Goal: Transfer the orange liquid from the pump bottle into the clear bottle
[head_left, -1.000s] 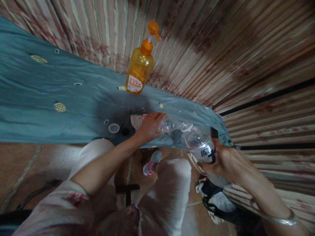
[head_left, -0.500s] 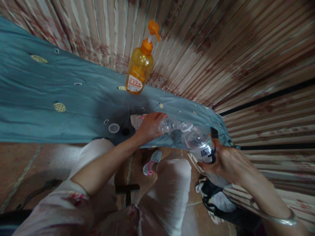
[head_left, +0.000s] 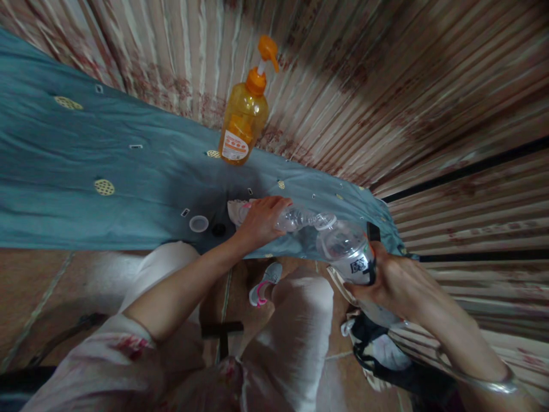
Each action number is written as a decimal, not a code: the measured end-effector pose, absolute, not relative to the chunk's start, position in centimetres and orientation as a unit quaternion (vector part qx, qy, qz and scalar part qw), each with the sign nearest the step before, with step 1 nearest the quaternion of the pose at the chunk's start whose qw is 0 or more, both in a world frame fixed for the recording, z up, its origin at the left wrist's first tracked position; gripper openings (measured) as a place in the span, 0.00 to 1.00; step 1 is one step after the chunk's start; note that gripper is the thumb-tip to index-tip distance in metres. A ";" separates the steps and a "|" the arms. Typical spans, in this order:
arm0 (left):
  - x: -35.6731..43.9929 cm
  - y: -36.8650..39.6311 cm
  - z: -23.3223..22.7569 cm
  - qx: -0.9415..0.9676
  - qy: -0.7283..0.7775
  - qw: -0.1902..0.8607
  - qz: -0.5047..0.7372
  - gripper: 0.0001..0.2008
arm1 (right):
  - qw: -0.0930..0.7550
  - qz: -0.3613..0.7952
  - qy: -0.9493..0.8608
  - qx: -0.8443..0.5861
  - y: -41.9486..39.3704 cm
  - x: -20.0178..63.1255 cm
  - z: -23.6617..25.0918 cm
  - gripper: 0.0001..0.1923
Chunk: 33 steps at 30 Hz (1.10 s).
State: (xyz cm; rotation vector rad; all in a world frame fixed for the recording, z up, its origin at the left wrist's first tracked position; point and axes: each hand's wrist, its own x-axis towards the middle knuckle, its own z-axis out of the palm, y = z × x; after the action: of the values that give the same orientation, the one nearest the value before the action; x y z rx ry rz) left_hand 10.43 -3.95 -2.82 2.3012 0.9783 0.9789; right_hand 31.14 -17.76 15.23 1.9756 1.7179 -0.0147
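Note:
My left hand (head_left: 260, 220) grips a small clear plastic bottle (head_left: 295, 218) lying tilted over the edge of the teal cloth (head_left: 86, 166). My right hand (head_left: 397, 280) holds a larger clear bottle (head_left: 345, 247) with a white label, tipped so its mouth meets the small bottle's mouth. A white cap (head_left: 198, 224) and a small dark cap (head_left: 218, 229) lie on the cloth just left of my left hand.
An orange pump bottle (head_left: 243, 117) stands upright at the back of the cloth, against a striped curtain (head_left: 386, 86). My knees in light trousers are below the table edge. A dark bag (head_left: 386, 360) lies on the tiled floor at the right.

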 end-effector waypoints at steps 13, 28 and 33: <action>10.4 -4.0 -2.8 0.835 0.351 0.230 0.356 0.30 | 0.256 0.004 0.641 0.724 -17.8 31.2 15.1 0.27; 10.4 -4.0 -2.7 0.834 0.353 0.232 0.354 0.29 | 0.256 0.014 0.646 0.719 -17.8 31.1 15.3 0.28; 10.5 -4.0 -2.8 0.833 0.355 0.231 0.356 0.29 | 0.264 -0.001 0.633 0.728 -17.7 30.9 15.3 0.28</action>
State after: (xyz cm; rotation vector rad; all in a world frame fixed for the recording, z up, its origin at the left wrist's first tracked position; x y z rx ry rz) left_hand 10.49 -4.02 -2.76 2.2908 0.9770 0.9802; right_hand 30.90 -17.68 15.30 1.9668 1.7101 -0.0025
